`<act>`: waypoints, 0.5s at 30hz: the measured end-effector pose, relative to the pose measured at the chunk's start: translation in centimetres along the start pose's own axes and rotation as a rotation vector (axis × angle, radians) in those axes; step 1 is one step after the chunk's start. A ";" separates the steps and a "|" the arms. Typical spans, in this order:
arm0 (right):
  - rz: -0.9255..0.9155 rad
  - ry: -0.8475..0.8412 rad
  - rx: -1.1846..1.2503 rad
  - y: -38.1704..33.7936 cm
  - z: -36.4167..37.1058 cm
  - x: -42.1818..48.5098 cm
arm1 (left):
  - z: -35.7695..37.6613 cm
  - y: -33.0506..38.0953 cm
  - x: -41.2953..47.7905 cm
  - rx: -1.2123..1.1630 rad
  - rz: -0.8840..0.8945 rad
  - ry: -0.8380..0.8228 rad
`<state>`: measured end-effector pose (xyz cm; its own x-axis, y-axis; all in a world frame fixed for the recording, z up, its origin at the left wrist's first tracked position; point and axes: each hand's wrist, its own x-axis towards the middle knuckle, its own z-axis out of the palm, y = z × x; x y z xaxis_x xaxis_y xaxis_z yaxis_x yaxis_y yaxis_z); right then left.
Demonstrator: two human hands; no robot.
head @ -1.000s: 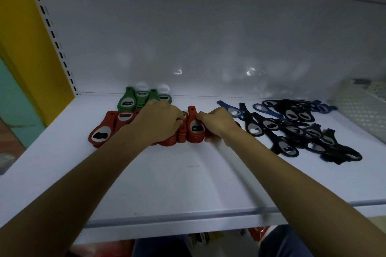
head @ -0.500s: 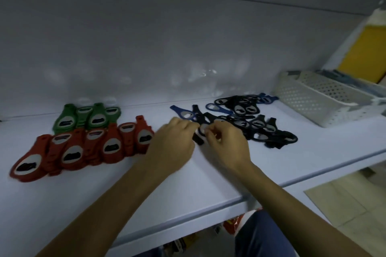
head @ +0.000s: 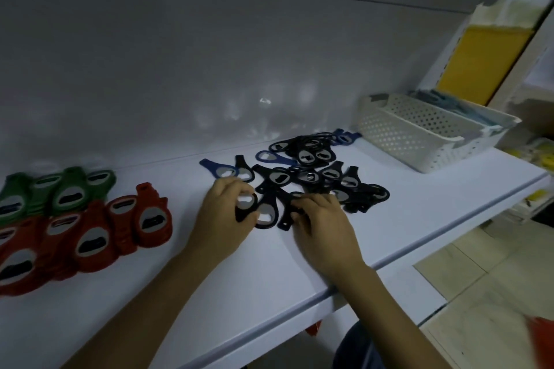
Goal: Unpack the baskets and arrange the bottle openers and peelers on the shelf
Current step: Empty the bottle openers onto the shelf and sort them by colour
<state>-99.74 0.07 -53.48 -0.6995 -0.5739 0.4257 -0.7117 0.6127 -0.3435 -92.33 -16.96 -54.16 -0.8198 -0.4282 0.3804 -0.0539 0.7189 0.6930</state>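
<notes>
A loose pile of black bottle openers with a few blue ones lies mid-shelf. My left hand grips a black opener at the pile's near left edge. My right hand has its fingers curled on another black opener beside it. Red openers stand in an overlapping row at the left, with green openers behind them. All rest on the white shelf.
Two white perforated baskets sit at the shelf's right end, the rear one holding blue items. A yellow panel rises behind them. The shelf's front edge runs diagonally below my wrists; tiled floor shows at lower right.
Both hands left the red row and moved right to the black pile. They have drawn two black openers toward the near edge of the pile. The view swung right.
</notes>
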 end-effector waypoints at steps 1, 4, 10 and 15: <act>0.002 0.014 -0.003 -0.1 -0.1 -0.1 | 0.0 0.0 0.1 -0.045 -0.041 -0.003; 0.002 0.060 0.002 -0.4 -0.4 -0.5 | -0.4 0.1 0.3 -0.244 -0.152 -0.016; 0.080 0.215 0.025 -1.0 -1.2 -0.7 | -0.7 0.0 0.6 -0.452 -0.307 -0.058; 0.035 0.045 -0.249 -1.9 -1.8 1.2 | -0.7 0.2 0.7 -0.408 -0.258 0.048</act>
<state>-99.07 -0.82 -50.86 -0.7160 -0.5284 0.4562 -0.6455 0.7500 -0.1446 -92.49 -17.48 -53.31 -0.7815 -0.5956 0.1858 -0.0156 0.3164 0.9485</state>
